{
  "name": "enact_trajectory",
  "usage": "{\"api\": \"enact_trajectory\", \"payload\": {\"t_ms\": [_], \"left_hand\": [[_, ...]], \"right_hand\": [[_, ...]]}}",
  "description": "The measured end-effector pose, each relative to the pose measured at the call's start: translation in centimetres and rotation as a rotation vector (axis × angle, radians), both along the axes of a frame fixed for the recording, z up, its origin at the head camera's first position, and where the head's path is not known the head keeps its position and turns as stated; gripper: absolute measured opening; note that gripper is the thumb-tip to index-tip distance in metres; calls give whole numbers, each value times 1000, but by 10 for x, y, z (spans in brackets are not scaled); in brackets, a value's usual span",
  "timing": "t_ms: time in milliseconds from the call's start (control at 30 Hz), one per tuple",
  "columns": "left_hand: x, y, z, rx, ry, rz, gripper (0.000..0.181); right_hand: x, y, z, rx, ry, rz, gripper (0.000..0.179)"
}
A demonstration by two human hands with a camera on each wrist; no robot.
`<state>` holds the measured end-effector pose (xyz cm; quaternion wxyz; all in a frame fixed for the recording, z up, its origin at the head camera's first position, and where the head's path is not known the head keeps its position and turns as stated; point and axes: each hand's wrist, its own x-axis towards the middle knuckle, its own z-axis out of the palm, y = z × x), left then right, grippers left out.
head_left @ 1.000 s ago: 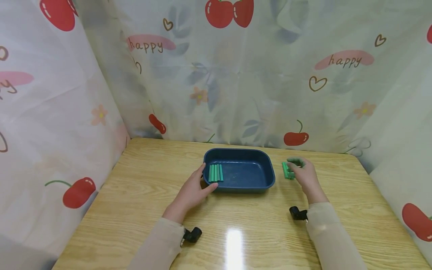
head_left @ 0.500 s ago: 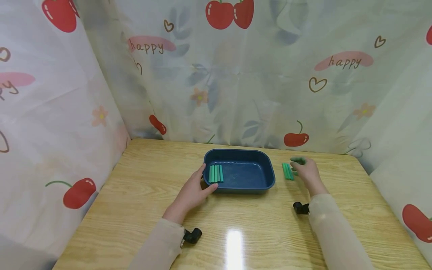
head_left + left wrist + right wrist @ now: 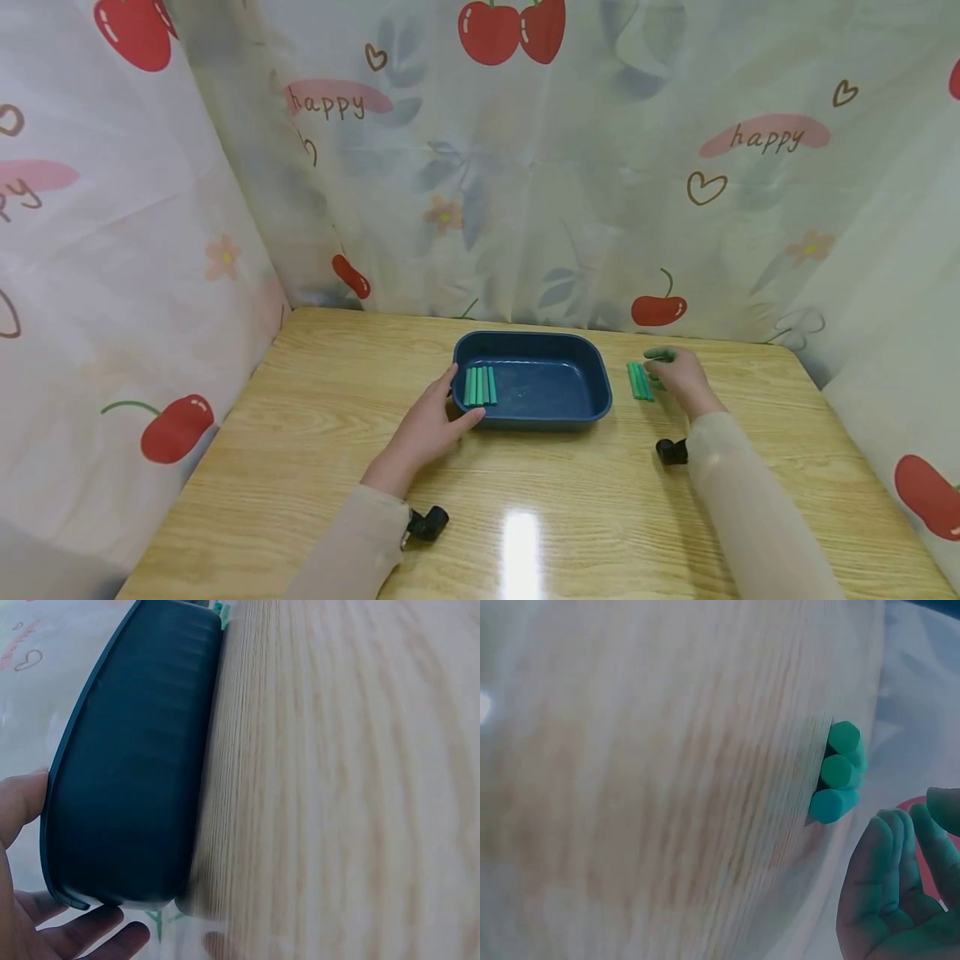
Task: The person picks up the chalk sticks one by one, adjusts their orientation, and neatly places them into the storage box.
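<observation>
In the head view a dark blue rectangular tray [image 3: 540, 418] with rounded corners lies on the table. Several slim green sticks [image 3: 480, 386] line its left end side by side. My left hand [image 3: 429, 427] holds the tray's front left corner, thumb at the front rim and fingers along the left wall. The left wrist view shows the tray's outer wall [image 3: 127, 765] beside that hand [image 3: 45, 900]. Right of the tray, 3 green sticks [image 3: 640, 381] lie together on the table; their blunt ends [image 3: 840, 771] show in the right wrist view. My right hand [image 3: 678, 375] hovers just beside them, holding nothing.
The wooden table [image 3: 337, 358] meets a printed cloth [image 3: 525, 208] at the back, with more cloth at both sides. A black wrist camera [image 3: 429, 523] sits on the left wrist and another camera [image 3: 671, 452] on the right.
My right hand has drawn back from the sticks on the table, a little to the right, uncovering them. The left hand and the tray have stayed where they were.
</observation>
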<state>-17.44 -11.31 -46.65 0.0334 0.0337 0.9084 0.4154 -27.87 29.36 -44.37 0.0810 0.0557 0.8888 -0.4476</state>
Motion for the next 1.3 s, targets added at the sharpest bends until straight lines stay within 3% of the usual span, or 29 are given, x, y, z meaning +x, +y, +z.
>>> {"api": "enact_trajectory", "payload": {"t_ms": [467,833,1300], "left_hand": [[0,1,0,7,-2,0,91],[1,1,1,5,-1,-2,91],[1,1,1,10,-8,4,91]], "right_hand": [[-17,5,-7,145,-67,35,43],[-20,-1,-7,257,-106,88,42],[-19,4,-7,350,-95,147,46]]}}
